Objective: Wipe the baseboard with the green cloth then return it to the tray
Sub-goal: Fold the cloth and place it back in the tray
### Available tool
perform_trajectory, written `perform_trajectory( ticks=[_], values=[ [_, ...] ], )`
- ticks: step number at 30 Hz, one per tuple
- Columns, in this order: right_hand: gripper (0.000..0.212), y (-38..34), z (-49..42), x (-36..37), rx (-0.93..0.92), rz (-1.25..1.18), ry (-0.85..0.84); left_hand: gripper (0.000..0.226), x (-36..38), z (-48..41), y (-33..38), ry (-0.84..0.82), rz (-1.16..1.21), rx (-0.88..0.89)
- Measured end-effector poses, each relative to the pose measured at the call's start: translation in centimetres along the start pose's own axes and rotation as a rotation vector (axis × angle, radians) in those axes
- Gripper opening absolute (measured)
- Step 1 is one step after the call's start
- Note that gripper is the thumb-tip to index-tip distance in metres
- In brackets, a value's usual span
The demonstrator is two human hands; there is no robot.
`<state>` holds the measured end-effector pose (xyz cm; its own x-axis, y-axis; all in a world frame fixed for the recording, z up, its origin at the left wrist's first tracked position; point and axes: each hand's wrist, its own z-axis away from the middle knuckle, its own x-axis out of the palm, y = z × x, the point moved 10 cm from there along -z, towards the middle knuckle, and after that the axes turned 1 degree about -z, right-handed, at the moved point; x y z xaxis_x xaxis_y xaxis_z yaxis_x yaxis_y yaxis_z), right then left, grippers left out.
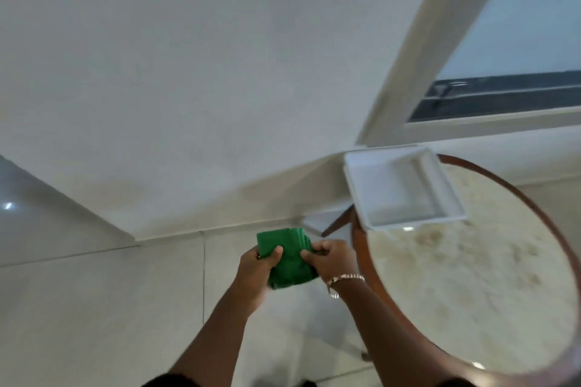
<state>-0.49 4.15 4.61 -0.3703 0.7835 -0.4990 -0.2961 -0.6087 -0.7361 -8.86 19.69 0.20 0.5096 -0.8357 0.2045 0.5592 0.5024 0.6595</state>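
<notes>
A folded green cloth (287,256) is held between both hands above the tiled floor, a little in front of the wall. My left hand (256,270) grips its left edge with the thumb on top. My right hand (330,258), with a metal bracelet at the wrist, pinches its right edge. The white baseboard (220,234) runs along the foot of the wall just beyond the cloth. An empty white tray (353,185) stands on the round table to the right, its near-left corner overhanging the rim.
The round table (471,276) has a marbled top and a brown wooden rim, with a leg (338,223) reaching the floor near the cloth. A white-framed window (440,41) sits in the wall at upper right. Pale glossy floor tiles (94,308) spread to the left.
</notes>
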Motion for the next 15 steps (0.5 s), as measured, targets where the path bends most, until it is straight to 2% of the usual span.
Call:
perform_trajectory(
  ticks=[4,7,9,12,15],
  values=[
    [0.029,-1.3,0.4,-10.6,0.030,-0.008,0.162,0.017,8.7,2.3,4.4,-0.013,-0.151,0.051],
    [0.025,0.2,-2.8,-16.9,0.058,-0.026,0.239,0.012,15.3,0.1,7.4,0.011,-0.415,0.168],
    [0.025,2.0,-6.3,-20.6,0.074,-0.046,0.290,0.009,19.8,-3.2,8.3,0.024,-0.502,0.231],
    [0.026,5.4,-12.8,-23.9,0.104,-0.027,0.318,0.013,25.2,-9.2,7.1,0.046,-0.541,0.225],
    [0.025,7.8,-18.6,-25.0,0.107,0.021,0.329,0.032,28.4,-14.5,5.0,0.065,-0.600,0.201]
  ],
)
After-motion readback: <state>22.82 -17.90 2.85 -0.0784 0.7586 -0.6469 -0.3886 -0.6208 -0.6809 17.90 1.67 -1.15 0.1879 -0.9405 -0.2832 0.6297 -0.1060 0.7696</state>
